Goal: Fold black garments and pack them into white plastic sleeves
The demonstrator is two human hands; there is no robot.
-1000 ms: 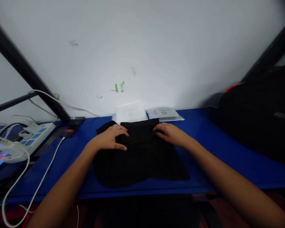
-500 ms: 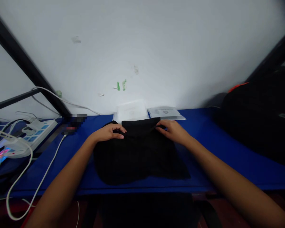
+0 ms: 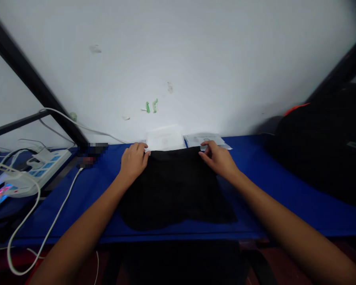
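Observation:
A piece of black cloth (image 3: pixel 178 190), perhaps a folded garment, lies spread on the blue table (image 3: pixel 255 182) in front of me. Its far edge runs nearly straight, while the near edge is wavy. My left hand (image 3: pixel 133 160) is at the far left corner, thumb and fingers closed on the fabric. At the far right corner, my right hand (image 3: pixel 218 156) pinches the edge between thumb and forefinger. The cloth is too dark to show its folds or seams.
Behind the cloth, a white packet (image 3: pixel 165 138) and a clear plastic packet (image 3: pixel 206 139) lie against the wall. A power strip (image 3: pixel 52 166) with white cables and a lit phone screen (image 3: pixel 0 198) are at left. A large black bag (image 3: pixel 323 146) stands at right.
My left hand has moved up and outward to the far left corner, and the upper left part of the cloth has opened out. My right hand has shifted slightly outward.

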